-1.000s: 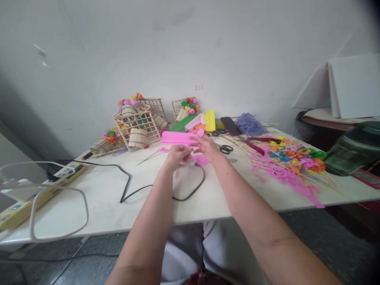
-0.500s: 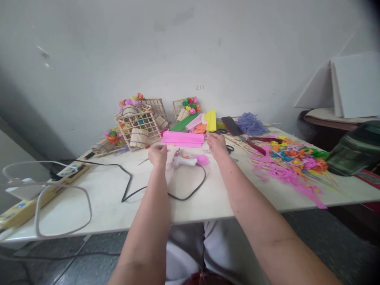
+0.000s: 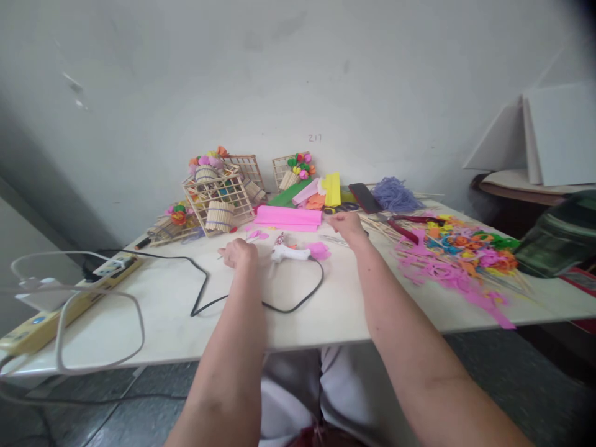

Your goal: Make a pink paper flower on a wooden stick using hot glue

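My left hand (image 3: 239, 253) is low over the table left of the white glue gun (image 3: 291, 252), its fingers curled closed. The tip of a thin stick (image 3: 220, 257) shows beside its fingertips; whether they grip it is hidden. My right hand (image 3: 347, 226) is closed in a pinch by the right end of the folded pink crepe paper (image 3: 288, 217). Anything between those fingertips is too small to make out. A loose pink paper piece (image 3: 318, 250) lies against the glue gun. Small pink scraps (image 3: 256, 234) rest beyond my left hand.
Stick frames (image 3: 223, 198) with paper flowers lean by the wall. To the right are a phone (image 3: 365, 198), purple shredded paper (image 3: 395, 194), red-handled pliers (image 3: 404, 230), colourful scraps (image 3: 459, 254) and a green jug (image 3: 559, 239). A black cord (image 3: 201, 298) loops from the power strip (image 3: 69, 307).
My left hand has moved left and nearer me, to the thin stick, uncovering pink scraps. My right hand has shifted slightly right, covering a scissor handle.
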Available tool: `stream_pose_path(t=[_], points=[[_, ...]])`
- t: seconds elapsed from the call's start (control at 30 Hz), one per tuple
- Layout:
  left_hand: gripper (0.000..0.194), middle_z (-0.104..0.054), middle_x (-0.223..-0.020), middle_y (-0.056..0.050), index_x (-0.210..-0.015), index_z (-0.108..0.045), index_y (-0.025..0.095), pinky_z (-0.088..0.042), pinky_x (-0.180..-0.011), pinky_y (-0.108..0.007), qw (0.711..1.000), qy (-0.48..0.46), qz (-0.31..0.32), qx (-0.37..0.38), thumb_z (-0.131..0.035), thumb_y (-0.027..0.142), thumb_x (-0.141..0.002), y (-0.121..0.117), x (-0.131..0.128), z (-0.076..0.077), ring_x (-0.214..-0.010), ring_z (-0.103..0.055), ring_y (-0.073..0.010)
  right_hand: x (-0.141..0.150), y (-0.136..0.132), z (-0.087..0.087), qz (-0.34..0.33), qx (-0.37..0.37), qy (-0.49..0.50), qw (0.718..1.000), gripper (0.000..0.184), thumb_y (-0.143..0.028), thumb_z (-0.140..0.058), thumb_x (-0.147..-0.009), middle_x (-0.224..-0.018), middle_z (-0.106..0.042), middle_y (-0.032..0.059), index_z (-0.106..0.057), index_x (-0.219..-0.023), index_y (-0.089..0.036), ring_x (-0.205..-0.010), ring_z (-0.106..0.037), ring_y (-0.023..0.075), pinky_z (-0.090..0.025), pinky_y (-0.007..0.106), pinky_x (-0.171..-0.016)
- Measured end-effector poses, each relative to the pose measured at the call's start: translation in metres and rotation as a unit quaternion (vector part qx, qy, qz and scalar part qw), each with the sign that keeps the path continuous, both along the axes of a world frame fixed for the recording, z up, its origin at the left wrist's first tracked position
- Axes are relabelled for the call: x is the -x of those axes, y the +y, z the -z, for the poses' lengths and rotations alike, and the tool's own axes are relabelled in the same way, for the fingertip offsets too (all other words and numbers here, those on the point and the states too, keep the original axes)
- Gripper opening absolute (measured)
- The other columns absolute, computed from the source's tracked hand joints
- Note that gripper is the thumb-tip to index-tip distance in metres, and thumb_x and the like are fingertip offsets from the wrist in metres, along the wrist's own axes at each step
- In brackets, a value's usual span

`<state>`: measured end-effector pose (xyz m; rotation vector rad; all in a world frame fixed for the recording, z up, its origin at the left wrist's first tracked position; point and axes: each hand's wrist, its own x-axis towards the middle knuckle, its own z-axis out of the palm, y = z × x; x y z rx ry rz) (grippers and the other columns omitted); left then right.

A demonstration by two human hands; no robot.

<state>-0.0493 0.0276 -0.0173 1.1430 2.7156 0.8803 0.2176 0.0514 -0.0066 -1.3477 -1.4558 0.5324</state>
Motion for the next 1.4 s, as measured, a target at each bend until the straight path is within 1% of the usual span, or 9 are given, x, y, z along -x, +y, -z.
stream_pose_path(t=[0.17, 0.33, 0.5, 0.7, 0.93, 1.1, 1.23, 1.3, 1.4], points=[[0.027, -0.060, -0.099, -0.013, -0.088, -0.066, 0.022, -0.034, -0.077, -0.044, 0.995, 0.058, 0.023, -0.078, -0.053, 0.024, -0.064, -0.004, 0.000, 0.003, -0.103, -0.039, -0.0334, 0.001, -0.005, 0.000, -0.092, 0.063, -0.204, 0.973, 0.012, -0.024, -0.061, -0.058, -0.063, -0.064, 0.0009, -0.068, -0.066, -0.016, -0.058, -0.054, 0.0122, -0.036, 0.021, -0.052], [0.028, -0.060, -0.092, -0.014, -0.087, -0.068, 0.021, -0.033, -0.077, -0.041, 0.979, 0.087, 0.085, -0.163, -0.046, 0.029, -0.072, -0.006, -0.014, -0.001, -0.098, -0.042, -0.0311, 0.005, -0.014, -0.005, -0.164, 0.084, -0.303, 0.935, 0.014, -0.020, -0.062, -0.059, -0.070, -0.067, 0.0003, -0.070, -0.070, -0.019, -0.066, -0.058, 0.0131, -0.037, 0.020, -0.055], [0.028, -0.061, -0.084, -0.013, -0.080, -0.068, 0.018, -0.034, -0.077, -0.037, 0.966, 0.096, 0.157, -0.182, -0.043, 0.028, -0.075, -0.009, -0.031, -0.006, -0.095, -0.042, -0.0290, 0.010, -0.018, -0.004, -0.169, 0.112, -0.370, 0.906, 0.016, -0.026, -0.065, -0.056, -0.072, -0.067, -0.0008, -0.070, -0.071, -0.022, -0.065, -0.058, 0.0135, -0.036, 0.020, -0.054], [0.027, -0.063, -0.083, -0.011, -0.080, -0.069, 0.019, -0.036, -0.072, -0.035, 0.957, 0.096, 0.191, -0.195, -0.044, 0.029, -0.074, -0.011, -0.043, -0.007, -0.092, -0.043, -0.0284, 0.013, -0.016, 0.001, -0.150, 0.110, -0.425, 0.886, 0.016, -0.024, -0.061, -0.058, -0.074, -0.067, -0.0004, -0.069, -0.071, -0.024, -0.065, -0.057, 0.0134, -0.035, 0.020, -0.053], [0.026, -0.063, -0.081, -0.011, -0.081, -0.068, 0.020, -0.036, -0.070, -0.035, 0.955, 0.096, 0.210, -0.185, -0.045, 0.030, -0.074, -0.010, -0.049, -0.006, -0.093, -0.045, -0.0282, 0.014, -0.020, -0.004, -0.131, 0.082, -0.440, 0.885, 0.014, -0.024, -0.056, -0.064, -0.070, -0.066, 0.0019, -0.069, -0.069, -0.021, -0.062, -0.056, 0.0138, -0.033, 0.022, -0.052], [0.023, -0.064, -0.085, -0.007, -0.077, -0.068, 0.022, -0.036, -0.074, -0.033, 0.938, 0.082, 0.246, -0.231, -0.048, 0.031, -0.073, -0.013, -0.057, -0.009, -0.093, -0.045, -0.0260, 0.012, -0.015, -0.004, -0.076, 0.026, -0.341, 0.937, 0.014, -0.023, -0.055, -0.066, -0.076, -0.066, 0.0027, -0.068, -0.068, -0.020, -0.069, -0.056, 0.0151, -0.036, 0.023, -0.058], [0.022, -0.066, -0.086, -0.006, -0.078, -0.068, 0.021, -0.034, -0.084, -0.033, 0.901, 0.066, 0.317, -0.288, -0.051, 0.034, -0.073, -0.014, -0.064, -0.011, -0.097, -0.045, -0.0244, 0.016, -0.009, -0.001, -0.116, 0.004, -0.089, 0.989, 0.016, -0.028, -0.059, -0.064, -0.068, -0.062, 0.0023, -0.067, -0.070, -0.016, -0.062, -0.052, 0.0135, -0.040, 0.025, -0.058], [0.023, -0.066, -0.088, -0.006, -0.079, -0.068, 0.020, -0.031, -0.090, -0.034, 0.874, 0.047, 0.375, -0.305, -0.054, 0.036, -0.072, -0.014, -0.068, -0.011, -0.098, -0.046, -0.0236, 0.021, -0.009, -0.001, -0.145, 0.019, 0.041, 0.988, 0.020, -0.032, -0.061, -0.062, -0.063, -0.059, 0.0006, -0.066, -0.071, -0.015, -0.056, -0.049, 0.0110, -0.040, 0.025, -0.055], [0.022, -0.066, -0.091, -0.006, -0.079, -0.068, 0.020, -0.028, -0.093, -0.036, 0.846, -0.019, 0.433, -0.310, -0.059, 0.037, -0.067, -0.013, -0.075, -0.009, -0.103, -0.044, -0.0238, 0.028, -0.014, -0.003, -0.170, 0.043, 0.153, 0.973, 0.021, -0.032, -0.065, -0.057, -0.062, -0.057, -0.0014, -0.064, -0.070, -0.015, -0.055, -0.047, 0.0080, -0.039, 0.022, -0.054]])
